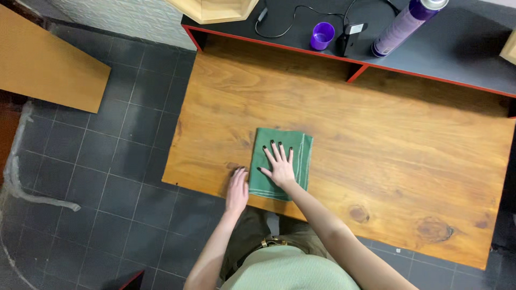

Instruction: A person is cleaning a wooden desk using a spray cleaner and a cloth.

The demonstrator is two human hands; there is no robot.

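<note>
A folded green cloth (pixel 298 147) lies on the wooden table (pixel 387 150) near its front left edge. My right hand (pixel 279 165) rests flat on the cloth with the fingers spread, pressing it down. My left hand (pixel 237 189) lies palm down on the bare wood, just touching the cloth's left edge. Neither hand grips anything.
A dark shelf with a red rim (pixel 457 48) runs along the table's back, bearing a purple cup (pixel 322 36), a purple spray can (pixel 406 24), a small black device (pixel 350 36) and cables. Grey tiled floor (pixel 123 161) lies to the left, with a wooden board (pixel 48 64).
</note>
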